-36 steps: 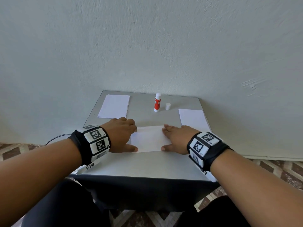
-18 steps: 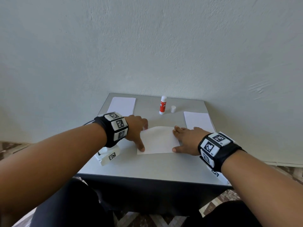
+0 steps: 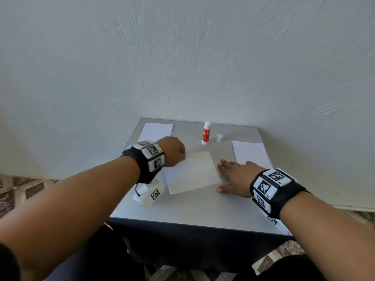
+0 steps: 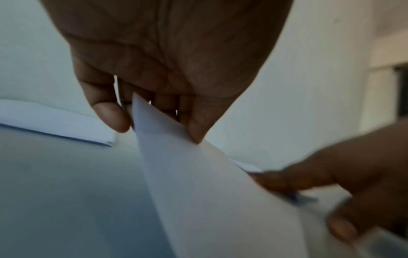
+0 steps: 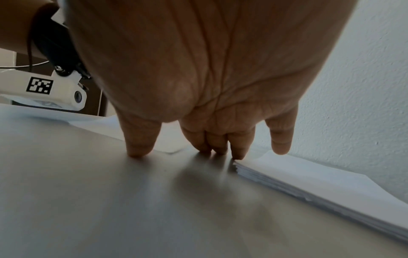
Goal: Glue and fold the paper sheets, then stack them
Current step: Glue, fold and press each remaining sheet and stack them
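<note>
A folded white sheet [image 3: 192, 173] lies skewed in the middle of the grey table [image 3: 203, 211]. My left hand [image 3: 174, 151] pinches its far left corner between thumb and fingers, and that corner is lifted; the left wrist view shows the pinch [image 4: 154, 127] on the raised sheet [image 4: 209, 192]. My right hand [image 3: 233, 175] lies flat with straight fingers on the table, fingertips at the sheet's right edge. In the right wrist view the right hand [image 5: 189, 137] has thumb and fingertips down on the bare tabletop.
A red-and-white glue stick [image 3: 206, 133] stands uncapped at the back, its white cap [image 3: 219, 138] beside it. One paper stack [image 3: 157, 131] sits back left, another stack [image 3: 250, 154] right, close to my right hand. A wall runs behind the table.
My left hand moved from the sheet's near left edge to its far left corner and pinched it up. The sheet has turned and slid left, off my right hand's fingers.
</note>
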